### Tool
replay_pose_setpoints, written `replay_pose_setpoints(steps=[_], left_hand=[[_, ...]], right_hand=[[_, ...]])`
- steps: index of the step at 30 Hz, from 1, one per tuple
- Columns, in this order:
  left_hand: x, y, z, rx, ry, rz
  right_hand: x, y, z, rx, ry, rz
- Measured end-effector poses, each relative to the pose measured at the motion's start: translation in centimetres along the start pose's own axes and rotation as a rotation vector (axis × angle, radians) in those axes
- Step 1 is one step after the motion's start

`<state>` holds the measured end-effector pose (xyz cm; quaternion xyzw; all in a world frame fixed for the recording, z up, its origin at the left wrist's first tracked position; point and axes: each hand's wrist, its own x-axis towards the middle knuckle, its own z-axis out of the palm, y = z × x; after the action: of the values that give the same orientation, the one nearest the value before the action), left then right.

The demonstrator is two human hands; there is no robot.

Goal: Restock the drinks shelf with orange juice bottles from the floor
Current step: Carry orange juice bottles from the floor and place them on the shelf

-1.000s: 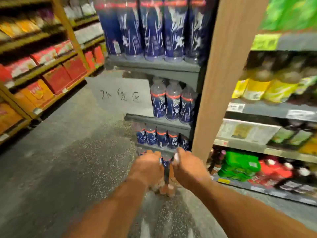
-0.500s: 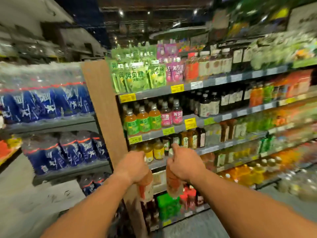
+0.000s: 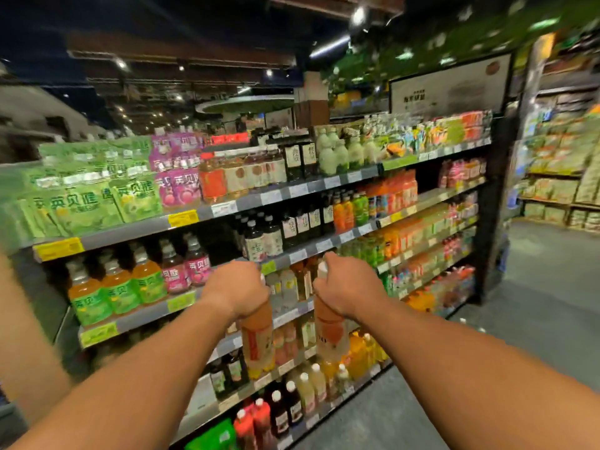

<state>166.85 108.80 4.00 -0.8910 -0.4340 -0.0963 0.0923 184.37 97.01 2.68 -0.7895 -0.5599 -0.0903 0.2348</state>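
My left hand (image 3: pixel 238 290) grips the neck of an orange juice bottle (image 3: pixel 258 342) that hangs below the fist. My right hand (image 3: pixel 345 287) grips the top of a second orange juice bottle (image 3: pixel 331 332), its white cap poking out above the fingers. Both bottles are held side by side in the air in front of the drinks shelf (image 3: pixel 292 254), about level with its third and fourth tiers. The bottles' caps and shoulders are mostly hidden by my fingers.
The shelf unit holds green pouches (image 3: pixel 81 203) on the top left, green-labelled bottles (image 3: pixel 113 287), dark bottles (image 3: pixel 276 235) and orange drinks (image 3: pixel 399 235). Grey aisle floor (image 3: pixel 535 287) opens to the right. A wooden end panel (image 3: pixel 29 319) stands at the left edge.
I rose from the floor with a bottle in each hand, and the view swung from the water shelves to the juice shelf. The bottles now hang higher, before the middle tiers.
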Motion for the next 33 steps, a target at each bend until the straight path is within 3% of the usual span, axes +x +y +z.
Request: replay_pose_setpoints(steps=[6, 18, 26, 33], left_hand=[[8.1, 13.1, 0.0, -0.081, 0.042, 0.039], [29.3, 35.9, 3.1, -0.154, -0.02, 0.213], [43.9, 50.6, 3.9, -0.13, 0.103, 0.302], [54.8, 61.8, 7.3, -0.098, 0.132, 0.174]], right_hand=[[3.0, 13.0, -3.9, -0.016, 0.033, 0.048], [13.8, 38.2, -7.2, -0.114, 0.059, 0.211], [22.6, 55.1, -9.6, -0.132, 0.14, 0.287], [32.1, 70.9, -9.5, -0.101, 0.113, 0.165]])
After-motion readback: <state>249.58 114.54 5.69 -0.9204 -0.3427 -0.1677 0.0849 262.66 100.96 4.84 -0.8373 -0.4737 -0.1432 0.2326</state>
